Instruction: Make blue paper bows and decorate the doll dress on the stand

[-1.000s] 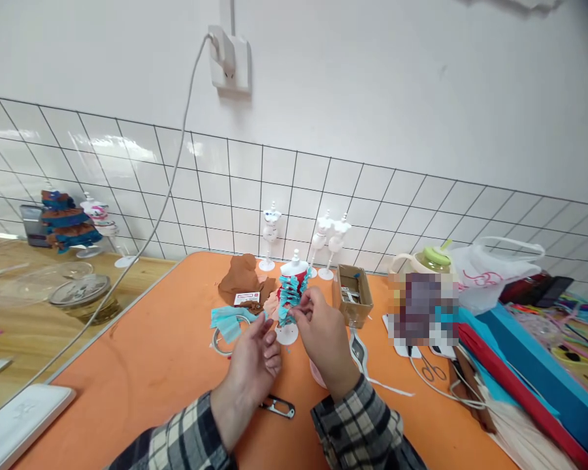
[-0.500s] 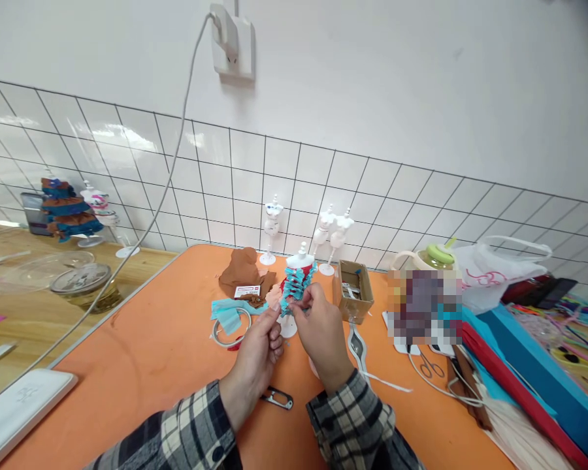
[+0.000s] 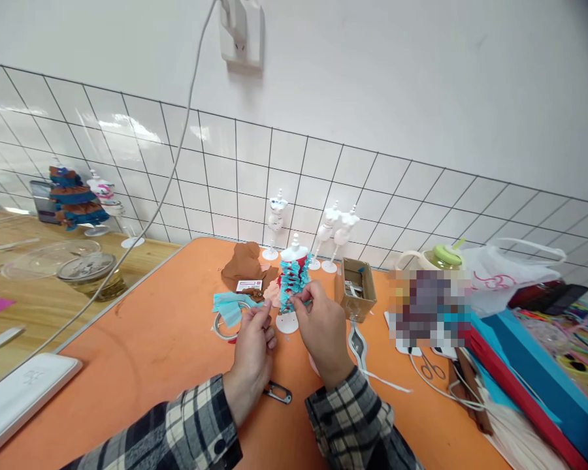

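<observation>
A small white dress form (image 3: 295, 247) stands upright, dressed in red cloth with blue ruffled fabric (image 3: 294, 281) down its front. My right hand (image 3: 323, 329) pinches with thumb and index finger at the lower right edge of the ruffles; the fingertips hide what exactly is gripped. To the left, my left hand (image 3: 252, 346) is closed, thumb pressed on curled fingers, just apart from the form's round base; anything in it is too small to make out. Beside it lie a roll of tape (image 3: 219, 326), a light-blue fabric strip (image 3: 228, 310) and peach cloth (image 3: 273, 294).
Black thread snips (image 3: 278, 392) lie between my forearms. Brown cloth (image 3: 245, 264), a small cardboard box (image 3: 357, 307) and more white dress forms (image 3: 276, 219) stand or lie behind. On the right are scissors (image 3: 434, 369) and fabric rolls; a white power bank (image 3: 34, 398) is at left.
The view has shifted a little. The dressed form now sits slightly farther left relative to my hands and looks straighter. My left hand has drawn back from it, while the right stays at the ruffles.
</observation>
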Available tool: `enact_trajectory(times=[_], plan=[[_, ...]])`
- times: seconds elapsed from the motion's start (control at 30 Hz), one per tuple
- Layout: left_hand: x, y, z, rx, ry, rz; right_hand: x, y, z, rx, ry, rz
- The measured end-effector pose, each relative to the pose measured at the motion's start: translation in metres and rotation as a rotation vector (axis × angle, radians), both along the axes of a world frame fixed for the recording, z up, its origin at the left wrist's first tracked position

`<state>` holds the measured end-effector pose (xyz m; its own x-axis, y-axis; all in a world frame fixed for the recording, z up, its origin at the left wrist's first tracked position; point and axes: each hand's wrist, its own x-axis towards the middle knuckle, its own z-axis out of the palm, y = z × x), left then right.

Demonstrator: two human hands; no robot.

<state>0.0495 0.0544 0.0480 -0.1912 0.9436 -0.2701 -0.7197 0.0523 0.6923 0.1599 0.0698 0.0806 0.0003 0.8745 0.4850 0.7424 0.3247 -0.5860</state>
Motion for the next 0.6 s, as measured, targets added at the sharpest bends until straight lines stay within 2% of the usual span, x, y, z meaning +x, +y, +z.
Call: enact_trajectory(times=[0.27, 0.37, 0.5, 0.6], plan=[[0.005, -0.012, 0.011, -0.033, 0.024, -0.159, -0.001, -0.004, 0.005, -0.031, -0.122, -0.056], [0.007, -0.013, 0.012, -0.007, 0.034, -0.165, 0.000, -0.005, 0.006, -0.029, -0.164, -0.082], [0.006, -0.012, 0.007, -0.015, 0.033, -0.110, 0.000, -0.007, 0.008, -0.045, -0.186, -0.099], [0.005, -0.012, 0.006, -0.006, 0.004, -0.161, 0.000, -0.009, 0.010, -0.060, -0.191, -0.096]])
